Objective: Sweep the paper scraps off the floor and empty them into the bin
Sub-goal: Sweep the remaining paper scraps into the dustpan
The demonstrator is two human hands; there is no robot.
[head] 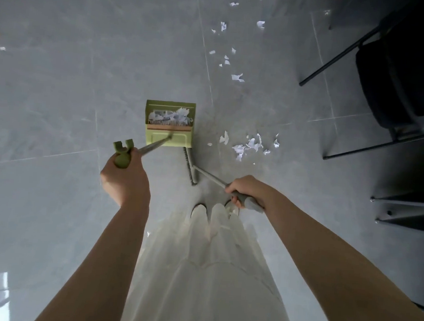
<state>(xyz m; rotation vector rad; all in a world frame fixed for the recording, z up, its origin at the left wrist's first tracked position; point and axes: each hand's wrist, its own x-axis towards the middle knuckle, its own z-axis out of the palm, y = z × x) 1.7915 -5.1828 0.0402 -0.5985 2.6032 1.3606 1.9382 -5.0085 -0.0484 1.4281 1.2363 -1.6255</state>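
Note:
A green long-handled dustpan (169, 132) stands on the grey tiled floor ahead of me, with white paper scraps heaped inside it. My left hand (125, 179) grips the green top of its handle. My right hand (244, 190) grips the grey handle of a broom, whose narrow head (190, 167) rests on the floor just right of the pan. A cluster of torn paper scraps (248, 144) lies to the right of the pan. More scraps (228, 58) trail away across the floor further ahead.
Black chairs with thin metal legs (400, 73) stand at the right. Metal furniture legs (403, 211) sit on the floor at the right edge. A single scrap (2, 48) lies far left. My white skirt and shoes (215, 210) are below the broom.

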